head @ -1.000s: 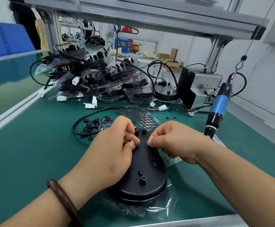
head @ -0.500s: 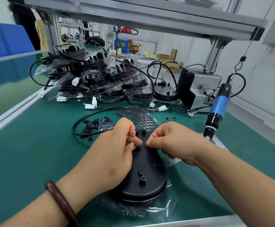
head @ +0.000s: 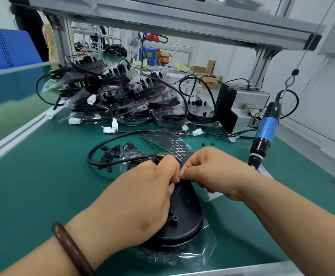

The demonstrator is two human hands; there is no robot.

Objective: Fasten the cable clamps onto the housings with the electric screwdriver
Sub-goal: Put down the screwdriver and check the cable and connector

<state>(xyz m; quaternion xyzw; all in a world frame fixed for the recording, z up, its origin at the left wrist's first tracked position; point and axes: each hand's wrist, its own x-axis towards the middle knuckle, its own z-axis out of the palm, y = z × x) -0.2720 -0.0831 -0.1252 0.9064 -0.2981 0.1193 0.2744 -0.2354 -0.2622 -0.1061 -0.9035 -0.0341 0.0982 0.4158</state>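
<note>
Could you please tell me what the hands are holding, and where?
Left hand and right hand pinch together over the housing; what they hold is hidden.

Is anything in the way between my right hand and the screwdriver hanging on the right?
Nothing visible. The screwdriver hangs tip down just to the right of the right hand, with only open space between them.
</note>
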